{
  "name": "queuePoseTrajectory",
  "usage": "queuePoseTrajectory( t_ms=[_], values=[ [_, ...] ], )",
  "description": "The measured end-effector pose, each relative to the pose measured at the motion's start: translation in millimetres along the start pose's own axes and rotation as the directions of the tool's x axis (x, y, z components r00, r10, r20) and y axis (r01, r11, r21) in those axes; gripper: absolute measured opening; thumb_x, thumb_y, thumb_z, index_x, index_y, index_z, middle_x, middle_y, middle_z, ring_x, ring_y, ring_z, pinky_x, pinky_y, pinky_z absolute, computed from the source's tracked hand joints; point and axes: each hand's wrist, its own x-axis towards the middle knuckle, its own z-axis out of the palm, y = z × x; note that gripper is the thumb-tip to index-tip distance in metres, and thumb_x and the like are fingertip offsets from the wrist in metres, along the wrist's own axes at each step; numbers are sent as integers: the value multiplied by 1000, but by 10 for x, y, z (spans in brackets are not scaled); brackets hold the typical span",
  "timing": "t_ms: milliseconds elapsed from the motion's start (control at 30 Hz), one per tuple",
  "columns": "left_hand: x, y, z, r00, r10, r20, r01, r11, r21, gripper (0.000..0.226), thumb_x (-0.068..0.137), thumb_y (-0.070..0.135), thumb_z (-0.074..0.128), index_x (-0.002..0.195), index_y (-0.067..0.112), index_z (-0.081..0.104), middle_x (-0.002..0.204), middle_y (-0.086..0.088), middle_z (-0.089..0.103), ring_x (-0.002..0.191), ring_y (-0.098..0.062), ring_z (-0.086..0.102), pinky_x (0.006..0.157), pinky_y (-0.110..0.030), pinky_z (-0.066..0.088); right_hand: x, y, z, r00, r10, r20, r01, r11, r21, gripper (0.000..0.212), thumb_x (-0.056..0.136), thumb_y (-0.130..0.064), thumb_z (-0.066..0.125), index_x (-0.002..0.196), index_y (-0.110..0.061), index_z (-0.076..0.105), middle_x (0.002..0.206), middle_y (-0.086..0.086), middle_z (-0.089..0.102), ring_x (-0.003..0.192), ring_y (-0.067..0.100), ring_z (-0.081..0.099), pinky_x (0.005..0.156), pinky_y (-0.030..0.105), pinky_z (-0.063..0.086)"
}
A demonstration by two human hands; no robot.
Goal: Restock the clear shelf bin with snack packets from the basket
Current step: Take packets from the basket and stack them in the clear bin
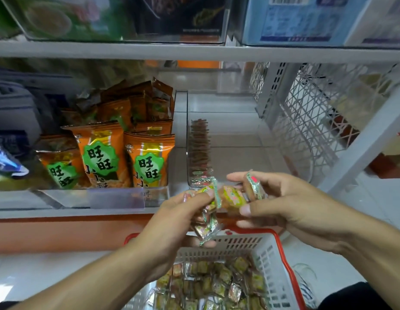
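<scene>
Head view, from left to right: orange snack bags [147, 162] with green labels stand in a bin on the shelf, up and to the left of the left hand [172, 222]. That hand has its fingers curled round a small bunch of clear-wrapped snack packets [207, 224], some of them dangling below its fingertips. Just above and behind both hands sits the clear shelf bin [246, 139], with a row of the same packets [199, 148] standing on edge along its left wall. Directly below the hands is a white basket [268, 249] with a red rim, holding a loose heap of more packets [212, 285]. The right hand [281, 204] meets the left at the bunch, pinching one packet [232, 196] between thumb and fingers, with another wrapper's edge [253, 183] sticking up between its fingers. Right of that hand stands a white mesh rack [315, 121].
</scene>
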Motion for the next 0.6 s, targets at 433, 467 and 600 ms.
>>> queuePoseTrajectory(
  t_ms=[433,467,600],
  values=[
    [58,0,-40,995,78,-69,-75,996,46,57,70,65,75,101,17,75,69,2,54,56,-13,59,79,-50,57,85,91,43,966,-192,-173,159,969,-187,45,69,4,86,106,-20,73,105,12,76,88,23,72,67,29,59],
    [61,9,-50,995,78,-64,-75,996,44,61,69,67,77,101,15,74,69,2,53,56,-13,57,77,-47,57,78,61,16,960,-221,-171,173,950,-259,44,71,5,85,105,-20,73,106,10,75,88,23,72,67,29,59],
    [67,77,-113,999,49,23,-52,986,161,66,63,76,77,96,19,76,67,3,55,61,-14,54,61,-31,56,21,-76,-56,948,-315,-39,236,782,-576,45,73,0,87,106,-27,72,104,-4,74,97,19,71,86,31,56]
  ],
)
